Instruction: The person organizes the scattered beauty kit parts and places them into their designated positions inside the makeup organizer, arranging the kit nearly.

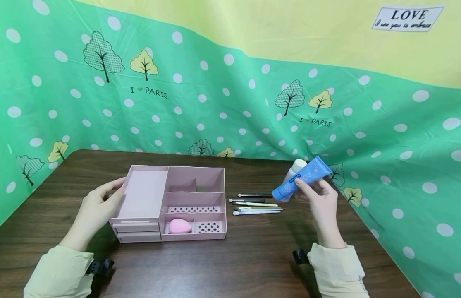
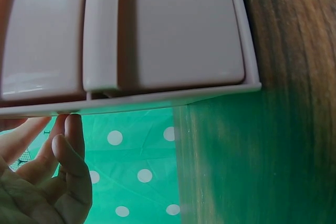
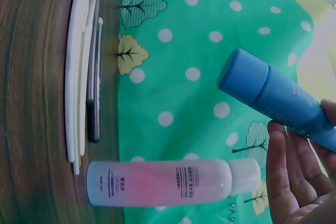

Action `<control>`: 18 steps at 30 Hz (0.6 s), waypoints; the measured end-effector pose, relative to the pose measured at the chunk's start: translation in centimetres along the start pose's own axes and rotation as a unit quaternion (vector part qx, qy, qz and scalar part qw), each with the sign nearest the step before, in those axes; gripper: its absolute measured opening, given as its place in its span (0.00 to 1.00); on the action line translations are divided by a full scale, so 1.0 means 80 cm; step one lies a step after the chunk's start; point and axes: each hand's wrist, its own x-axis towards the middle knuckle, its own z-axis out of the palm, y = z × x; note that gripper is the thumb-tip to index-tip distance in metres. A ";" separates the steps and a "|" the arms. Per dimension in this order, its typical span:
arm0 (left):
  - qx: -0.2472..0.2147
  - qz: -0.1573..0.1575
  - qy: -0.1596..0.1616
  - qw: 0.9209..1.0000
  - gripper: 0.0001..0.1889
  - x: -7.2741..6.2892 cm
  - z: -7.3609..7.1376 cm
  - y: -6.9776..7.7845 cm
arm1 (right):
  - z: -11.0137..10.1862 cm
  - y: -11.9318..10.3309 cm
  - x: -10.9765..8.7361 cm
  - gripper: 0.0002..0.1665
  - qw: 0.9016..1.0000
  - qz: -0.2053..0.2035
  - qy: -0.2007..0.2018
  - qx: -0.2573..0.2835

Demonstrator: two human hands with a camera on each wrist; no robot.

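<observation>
My right hand (image 1: 323, 203) holds a blue squeeze tube (image 1: 301, 179) between thumb and fingers, lifted and slanted with its cap end down to the left. Behind it stands a pinkish bottle with a white cap (image 1: 299, 164), partly covered by the tube in the head view. The right wrist view shows the whole bottle (image 3: 157, 183) upright on the table. On the left, my left hand (image 1: 100, 203) touches the side wall of a pink desktop organizer (image 1: 146, 192); its fingertips (image 2: 73, 121) meet that wall in the left wrist view. A pink makeup sponge (image 1: 180, 226) lies in a front compartment.
Several makeup brushes (image 1: 256, 203) lie on the brown wooden table (image 1: 252, 260) between the organizer and the bottle. Two drawers (image 1: 139, 236) form the organizer's front left. A green and yellow printed cloth (image 1: 223, 99) hangs behind the table and along its right side.
</observation>
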 end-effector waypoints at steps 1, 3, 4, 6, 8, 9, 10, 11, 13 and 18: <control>-0.001 -0.001 -0.001 1.000 0.26 0.000 0.000 0.000 | 0.002 0.000 0.000 0.17 1.000 -0.002 0.001 0.004; 0.000 -0.003 -0.002 1.000 0.26 0.000 0.000 0.001 | 0.006 -0.001 -0.001 0.17 1.000 -0.006 0.001 0.009; -0.001 -0.003 -0.002 1.000 0.27 0.000 0.000 0.001 | 0.007 -0.001 -0.001 0.17 1.000 -0.008 0.000 0.007; -0.001 -0.003 -0.001 1.000 0.27 0.000 0.000 0.001 | 0.010 -0.002 -0.002 0.17 1.000 -0.015 -0.003 0.000; -0.001 -0.002 0.000 1.000 0.27 0.000 0.000 0.000 | 0.014 -0.003 -0.002 0.17 1.000 -0.021 -0.008 -0.005; -0.002 -0.002 -0.001 1.000 0.27 0.000 0.000 0.000 | 0.015 -0.003 -0.002 0.16 1.000 -0.024 -0.012 -0.009; -0.002 -0.001 0.000 1.000 0.27 0.000 0.000 0.000 | 0.017 -0.003 -0.002 0.15 0.999 -0.027 -0.016 -0.011; -0.002 -0.002 0.000 1.000 0.27 0.000 0.000 0.000 | 0.019 -0.004 -0.002 0.14 0.999 -0.030 -0.018 -0.012; -0.003 -0.002 -0.001 1.000 0.27 0.000 0.000 0.000 | 0.023 -0.005 -0.002 0.12 0.999 -0.034 -0.025 -0.015; -0.006 -0.004 -0.005 1.000 0.27 -0.001 0.000 0.000 | 0.031 -0.011 -0.006 0.12 0.997 -0.040 -0.042 -0.050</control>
